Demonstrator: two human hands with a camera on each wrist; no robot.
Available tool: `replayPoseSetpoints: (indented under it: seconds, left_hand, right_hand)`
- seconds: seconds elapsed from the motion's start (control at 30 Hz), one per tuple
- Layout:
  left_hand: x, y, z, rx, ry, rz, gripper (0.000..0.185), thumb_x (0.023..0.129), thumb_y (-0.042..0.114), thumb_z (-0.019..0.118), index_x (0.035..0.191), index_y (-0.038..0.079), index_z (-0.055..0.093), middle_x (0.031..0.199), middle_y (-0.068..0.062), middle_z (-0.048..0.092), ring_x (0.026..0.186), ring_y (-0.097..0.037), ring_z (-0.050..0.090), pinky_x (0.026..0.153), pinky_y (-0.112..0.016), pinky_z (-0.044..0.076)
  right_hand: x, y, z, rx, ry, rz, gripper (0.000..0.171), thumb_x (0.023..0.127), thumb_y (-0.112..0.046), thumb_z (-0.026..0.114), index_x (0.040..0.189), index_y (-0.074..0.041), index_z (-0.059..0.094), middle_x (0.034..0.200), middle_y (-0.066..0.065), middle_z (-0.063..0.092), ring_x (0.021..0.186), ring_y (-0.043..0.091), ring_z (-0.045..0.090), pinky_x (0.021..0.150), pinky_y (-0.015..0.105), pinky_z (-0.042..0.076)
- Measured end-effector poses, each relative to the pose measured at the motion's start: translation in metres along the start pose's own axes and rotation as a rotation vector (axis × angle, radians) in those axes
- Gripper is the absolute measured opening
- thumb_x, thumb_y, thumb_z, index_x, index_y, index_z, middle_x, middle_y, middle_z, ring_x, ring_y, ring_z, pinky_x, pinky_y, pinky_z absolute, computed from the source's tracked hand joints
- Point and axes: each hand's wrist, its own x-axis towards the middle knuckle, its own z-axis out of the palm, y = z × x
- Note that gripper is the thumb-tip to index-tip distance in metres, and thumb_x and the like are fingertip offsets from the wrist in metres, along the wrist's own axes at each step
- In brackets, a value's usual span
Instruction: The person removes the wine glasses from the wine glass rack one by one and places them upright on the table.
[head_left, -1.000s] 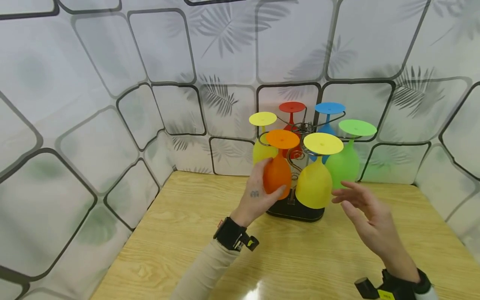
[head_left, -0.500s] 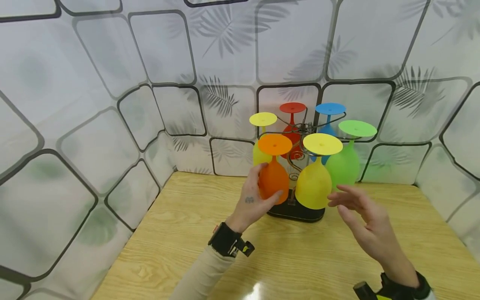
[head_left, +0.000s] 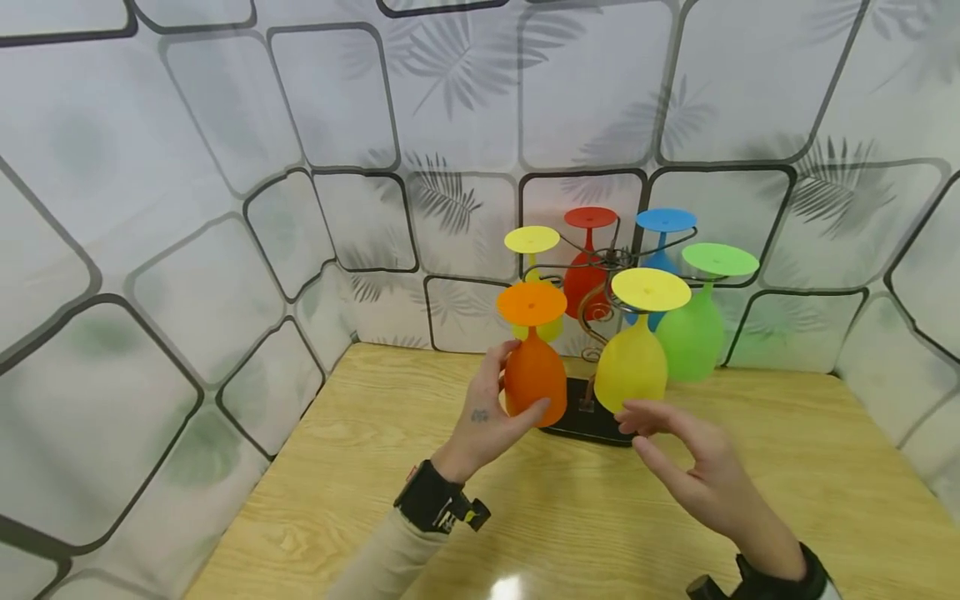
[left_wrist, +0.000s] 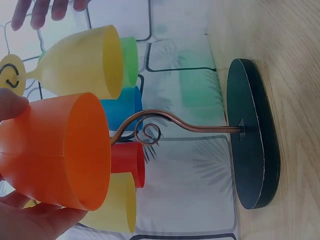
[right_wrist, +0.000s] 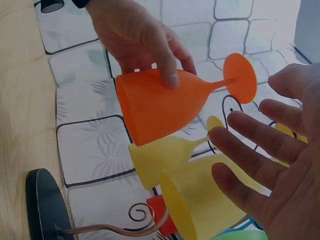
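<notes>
An orange plastic goblet (head_left: 534, 379) hangs upside down, foot uppermost, in my left hand (head_left: 480, 425). Thumb and fingers grip its bowl from the left; the left wrist view shows the bowl's open rim and the thumb on its side. It is apart from the wire glass rack, whose curved copper-coloured stem (left_wrist: 200, 128) rises from a black base (head_left: 583, 427). My right hand (head_left: 697, 475) holds nothing, its fingers spread in front of the near yellow goblet (head_left: 633, 362); whether they touch it, I cannot tell.
More upturned goblets hang on the rack: a far yellow one (head_left: 532, 240), a red one (head_left: 585, 279), a blue one (head_left: 660, 260) and a green one (head_left: 693, 333). The wooden table (head_left: 360, 467) meets patterned wall sheeting (head_left: 465, 225) at the back and sides.
My left hand has drawn the orange goblet away from the rack, leftward and towards me. My right hand has shifted left and slightly down, in front of the near yellow goblet.
</notes>
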Motion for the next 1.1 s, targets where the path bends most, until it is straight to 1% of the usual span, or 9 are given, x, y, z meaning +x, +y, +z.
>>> replayPoseSetpoints:
  seconds: [0.17,0.3,0.5,0.6,0.7,0.8,0.83,0.93,1.1]
  left_hand:
    - [-0.005,0.003,-0.005,0.000,-0.021,0.015,0.073,0.085,0.013,0.082,0.147,0.007,0.042,0.139,-0.013,0.055,0.114,-0.028,0.061,0.083,-0.037,0.059]
    - [-0.011,0.006,-0.008,0.003,-0.058,-0.004,0.075,0.085,0.013,0.082,0.147,0.007,0.041,0.140,-0.013,0.055,0.120,-0.028,0.060,0.086,-0.039,0.060]
    - [-0.019,0.009,-0.010,0.008,-0.082,-0.027,0.075,0.084,0.015,0.082,0.147,0.005,0.042,0.140,-0.013,0.056,0.123,-0.029,0.059,0.089,-0.045,0.059]
    - [-0.022,0.008,-0.010,0.020,-0.080,-0.021,0.074,0.084,0.016,0.080,0.147,0.004,0.042,0.139,-0.014,0.057,0.122,-0.029,0.060,0.088,-0.043,0.059]
    - [-0.023,0.007,-0.009,0.023,-0.085,-0.010,0.074,0.084,0.018,0.079,0.147,0.004,0.043,0.138,-0.013,0.058,0.119,-0.028,0.062,0.085,-0.041,0.060]
    - [-0.025,0.005,-0.009,0.023,-0.092,-0.002,0.074,0.084,0.019,0.078,0.148,0.004,0.043,0.138,-0.014,0.059,0.117,-0.027,0.063,0.084,-0.040,0.060]
    - [-0.025,0.004,-0.009,0.020,-0.093,0.001,0.075,0.084,0.019,0.078,0.148,0.003,0.043,0.138,-0.014,0.059,0.116,-0.027,0.063,0.084,-0.041,0.060]
    - [-0.026,0.004,-0.010,0.013,-0.100,0.006,0.075,0.085,0.020,0.076,0.149,0.003,0.042,0.139,-0.015,0.058,0.116,-0.028,0.063,0.084,-0.041,0.060]
    - [-0.026,0.005,-0.012,0.006,-0.115,0.028,0.074,0.086,0.022,0.073,0.150,0.002,0.041,0.138,-0.016,0.059,0.117,-0.027,0.063,0.084,-0.039,0.061]
  right_hand:
    - [0.003,0.003,0.008,-0.006,0.009,-0.060,0.035,0.091,0.002,0.072,0.126,-0.001,0.067,0.109,0.001,0.073,0.093,0.008,0.066,0.082,0.013,0.052]
    - [0.006,0.003,0.013,-0.012,-0.006,-0.098,0.041,0.087,0.005,0.074,0.126,-0.002,0.067,0.111,0.002,0.073,0.096,0.006,0.066,0.083,0.013,0.052]
    - [0.011,0.002,0.018,-0.086,-0.056,-0.082,0.053,0.082,0.007,0.076,0.131,-0.011,0.066,0.121,0.001,0.071,0.103,0.008,0.067,0.088,0.012,0.051]
    - [0.012,0.004,0.023,-0.105,-0.073,-0.105,0.046,0.090,-0.001,0.073,0.134,-0.010,0.065,0.129,0.005,0.069,0.111,0.012,0.067,0.091,0.011,0.050]
    - [0.012,0.007,0.030,-0.130,-0.088,-0.139,0.036,0.102,-0.019,0.064,0.136,-0.007,0.064,0.136,0.010,0.065,0.115,0.013,0.066,0.090,0.009,0.049]
    - [0.012,0.008,0.034,-0.169,-0.105,-0.159,0.043,0.108,-0.034,0.050,0.137,-0.005,0.063,0.141,0.013,0.062,0.118,0.015,0.065,0.092,0.007,0.047]
    - [0.013,0.008,0.036,-0.192,-0.109,-0.166,0.045,0.108,-0.036,0.047,0.137,-0.004,0.063,0.142,0.013,0.061,0.120,0.015,0.064,0.096,0.007,0.046]
    - [0.015,0.008,0.040,-0.249,-0.119,-0.193,0.048,0.109,-0.035,0.042,0.135,-0.002,0.064,0.144,0.013,0.059,0.121,0.020,0.064,0.103,0.009,0.043]
    - [0.021,0.009,0.046,-0.331,-0.083,-0.320,0.043,0.111,-0.024,0.038,0.131,0.002,0.066,0.141,0.017,0.061,0.112,0.026,0.067,0.104,0.012,0.044]
